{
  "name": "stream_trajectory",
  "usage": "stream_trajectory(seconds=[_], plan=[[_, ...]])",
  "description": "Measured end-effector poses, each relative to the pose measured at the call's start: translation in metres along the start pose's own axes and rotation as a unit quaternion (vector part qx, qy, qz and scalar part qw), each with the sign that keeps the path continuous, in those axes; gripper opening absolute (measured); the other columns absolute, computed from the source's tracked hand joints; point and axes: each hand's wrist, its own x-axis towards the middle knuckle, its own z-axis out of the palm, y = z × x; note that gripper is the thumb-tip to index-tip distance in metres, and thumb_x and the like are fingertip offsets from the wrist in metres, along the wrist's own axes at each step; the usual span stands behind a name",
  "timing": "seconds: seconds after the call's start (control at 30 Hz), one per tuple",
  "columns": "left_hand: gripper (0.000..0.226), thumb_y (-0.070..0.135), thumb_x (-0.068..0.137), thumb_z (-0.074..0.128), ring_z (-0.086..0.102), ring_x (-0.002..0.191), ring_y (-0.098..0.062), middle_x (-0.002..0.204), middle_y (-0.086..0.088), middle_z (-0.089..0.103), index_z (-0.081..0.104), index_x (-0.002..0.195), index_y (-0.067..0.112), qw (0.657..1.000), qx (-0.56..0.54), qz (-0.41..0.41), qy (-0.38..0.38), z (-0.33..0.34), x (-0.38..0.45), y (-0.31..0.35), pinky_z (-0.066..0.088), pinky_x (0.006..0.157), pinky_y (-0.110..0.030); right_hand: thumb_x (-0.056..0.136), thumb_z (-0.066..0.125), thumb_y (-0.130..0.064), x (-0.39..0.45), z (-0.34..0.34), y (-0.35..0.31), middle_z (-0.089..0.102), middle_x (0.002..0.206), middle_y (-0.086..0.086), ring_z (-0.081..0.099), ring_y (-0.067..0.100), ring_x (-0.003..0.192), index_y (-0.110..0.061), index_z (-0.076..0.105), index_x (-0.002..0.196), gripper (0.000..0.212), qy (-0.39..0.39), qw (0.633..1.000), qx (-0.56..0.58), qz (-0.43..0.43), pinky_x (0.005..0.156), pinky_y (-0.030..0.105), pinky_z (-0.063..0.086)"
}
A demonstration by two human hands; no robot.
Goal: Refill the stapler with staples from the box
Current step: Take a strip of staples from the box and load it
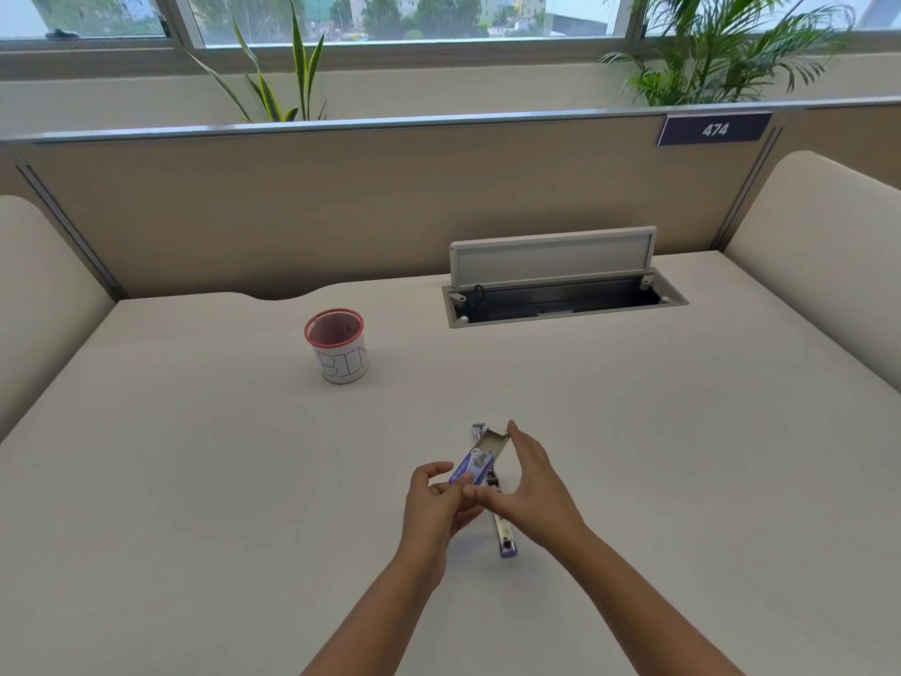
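Two bare forearms reach over the pale desk [195, 480] as the left hand [434, 500] pinches the near end of a small blue cardboard staple box [475, 463]. The right hand [529, 475], fingers spread, touches its open flap. Directly beneath lies the opened purple-and-chrome stapler [502, 531], magazine exposed. Likely next: drawing out a staple strip, demanding a fine pinch.
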Motion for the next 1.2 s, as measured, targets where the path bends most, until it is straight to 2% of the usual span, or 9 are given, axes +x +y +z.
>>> stream_trajectory(seconds=[0.1,0.2,0.37,0.57,0.77,0.93,1.03,1.1,1.2], plan=[[0.019,0.007,0.088,0.058,0.072,0.072,-0.022,0.093,-0.021,0.069,0.047,0.102,0.014,1.000,-0.005,-0.004,0.001,-0.0008,0.0000,-0.0008,0.057,0.060,-0.023,0.066,0.073,-0.054,0.0002,-0.0004,-0.0011,0.020,0.151,-0.010,0.030,0.005,0.132,-0.032,0.011,0.146,0.104,0.003,1.000,-0.012,-0.026,0.094,0.019,0.029],[0.020,0.007,0.088,0.059,0.073,0.076,-0.025,0.090,-0.020,0.070,0.047,0.102,0.015,1.000,-0.017,-0.003,0.001,-0.0014,0.0005,-0.0005,0.058,0.060,-0.024,0.067,0.074,-0.050,-0.0006,-0.0017,-0.0027,0.023,0.148,-0.009,0.032,-0.003,0.119,-0.034,0.014,0.144,0.099,-0.002,0.999,-0.021,-0.049,0.091,0.018,0.032],[0.018,0.008,0.088,0.058,0.072,0.077,-0.026,0.091,-0.020,0.071,0.048,0.102,0.013,1.000,-0.008,0.002,-0.002,0.0006,0.0011,-0.0005,0.059,0.066,-0.028,0.070,0.069,-0.056,-0.0022,0.0011,0.0012,0.026,0.147,-0.007,0.040,0.007,0.126,-0.028,0.020,0.144,0.093,0.016,0.997,-0.069,-0.039,0.088,0.018,0.035],[0.015,0.009,0.088,0.058,0.072,0.078,-0.027,0.092,-0.023,0.070,0.049,0.100,0.010,1.000,-0.007,0.006,-0.010,0.0013,0.0012,-0.0019,0.059,0.067,-0.028,0.074,0.067,-0.051,-0.0034,0.0019,0.0039,0.031,0.146,-0.007,0.042,0.006,0.124,-0.024,0.028,0.142,0.083,0.023,0.997,-0.063,-0.029,0.089,0.018,0.034],[0.013,0.009,0.088,0.058,0.072,0.077,-0.026,0.089,-0.018,0.072,0.051,0.099,0.009,1.000,-0.008,0.007,-0.012,0.0019,0.0004,-0.0012,0.059,0.064,-0.027,0.076,0.066,-0.051,-0.0040,0.0015,0.0039,0.033,0.144,-0.007,0.042,0.006,0.125,-0.022,0.030,0.142,0.080,0.023,0.996,-0.072,-0.043,0.093,0.018,0.035],[0.015,0.010,0.088,0.059,0.072,0.078,-0.027,0.090,-0.019,0.072,0.051,0.100,0.007,1.000,-0.007,0.008,-0.013,0.0013,-0.0009,0.0003,0.058,0.063,-0.027,0.078,0.065,-0.047,-0.0045,0.0034,0.0039,0.037,0.141,-0.009,0.043,0.000,0.118,-0.023,0.034,0.139,0.073,0.030,0.996,-0.063,-0.056,0.090,0.016,0.036],[0.014,0.012,0.089,0.058,0.072,0.077,-0.027,0.083,-0.012,0.074,0.051,0.100,0.008,1.000,-0.009,0.009,-0.016,0.0011,-0.0014,0.0005,0.058,0.060,-0.025,0.079,0.063,-0.045,-0.0040,0.0059,0.0042,0.040,0.140,-0.010,0.043,-0.004,0.114,-0.026,0.038,0.137,0.066,0.036,0.995,-0.067,-0.064,0.088,0.015,0.035],[0.014,0.013,0.089,0.058,0.072,0.076,-0.026,0.080,-0.006,0.075,0.052,0.100,0.008,1.000,-0.003,0.011,-0.022,0.0010,-0.0021,0.0008,0.057,0.059,-0.024,0.081,0.061,-0.046,-0.0036,0.0073,0.0049,0.041,0.139,-0.011,0.040,-0.007,0.110,-0.027,0.039,0.135,0.062,0.046,0.994,-0.068,-0.068,0.088,0.013,0.033],[0.015,0.014,0.089,0.059,0.072,0.076,-0.025,0.082,-0.008,0.075,0.053,0.101,0.007,1.000,0.001,0.010,-0.028,0.0011,-0.0026,0.0016,0.057,0.061,-0.025,0.081,0.060,-0.050,-0.0038,0.0075,0.0058,0.043,0.137,-0.012,0.038,-0.010,0.107,-0.027,0.041,0.135,0.061,0.058,0.994,-0.067,-0.072,0.086,0.009,0.031]])
